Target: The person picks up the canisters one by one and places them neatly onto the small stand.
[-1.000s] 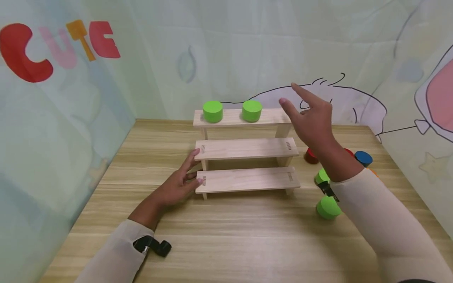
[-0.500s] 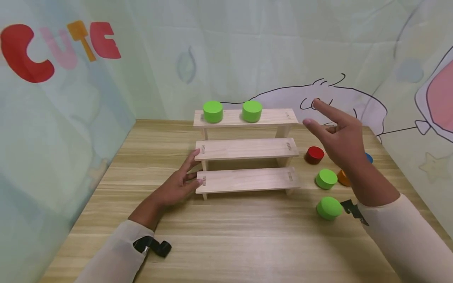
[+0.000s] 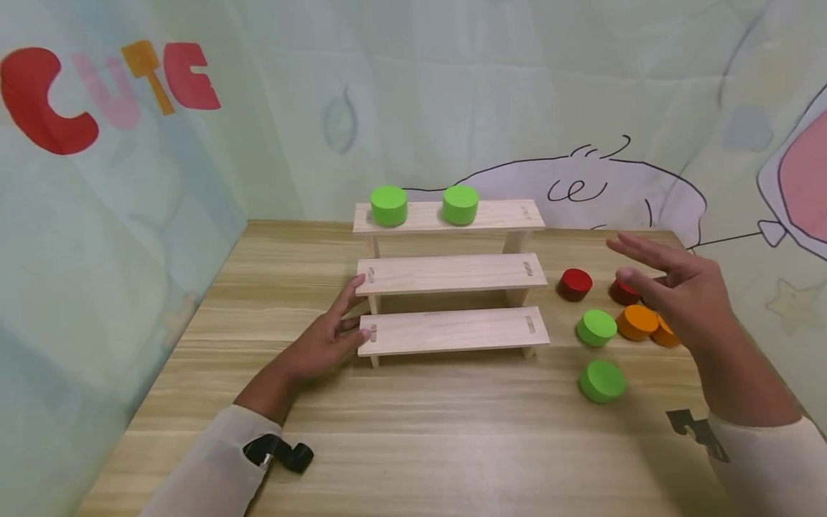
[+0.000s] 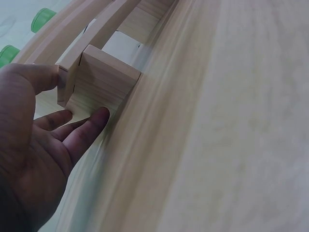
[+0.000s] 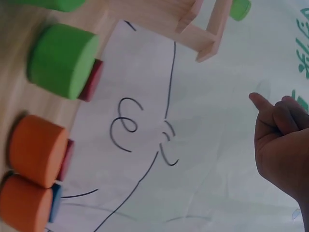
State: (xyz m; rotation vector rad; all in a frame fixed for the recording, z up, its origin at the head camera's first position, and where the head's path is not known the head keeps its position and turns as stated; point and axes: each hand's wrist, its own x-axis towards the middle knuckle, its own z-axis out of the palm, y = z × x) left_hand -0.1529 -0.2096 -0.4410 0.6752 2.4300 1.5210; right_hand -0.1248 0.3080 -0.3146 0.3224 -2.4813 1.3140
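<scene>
A three-step wooden stand (image 3: 452, 273) stands mid-table, with two green round blocks (image 3: 389, 207) on its top step. At its left side my left hand (image 3: 319, 346) rests, the thumb touching the end of the bottom step and a finger by the middle one. The left wrist view has its lower fingers (image 4: 87, 137) spread loosely beside the stand. My right hand (image 3: 694, 298) is in the air at the right, holding nothing, its thumb and forefinger apart. Below and left of it lie an orange block (image 3: 637, 322), a red block (image 3: 574, 285) and a green block (image 3: 596, 328).
Another green block (image 3: 603, 381) lies nearer the front. A second red block (image 3: 624, 291) and a second orange one (image 3: 667, 334) are partly behind my right hand. The right wrist view also has a blue block (image 5: 55, 203). A printed curtain (image 3: 400, 93) hangs behind the table.
My right hand has moved right and down, from the top step's right end to above the loose blocks. My left hand and the two green blocks on top have stayed put.
</scene>
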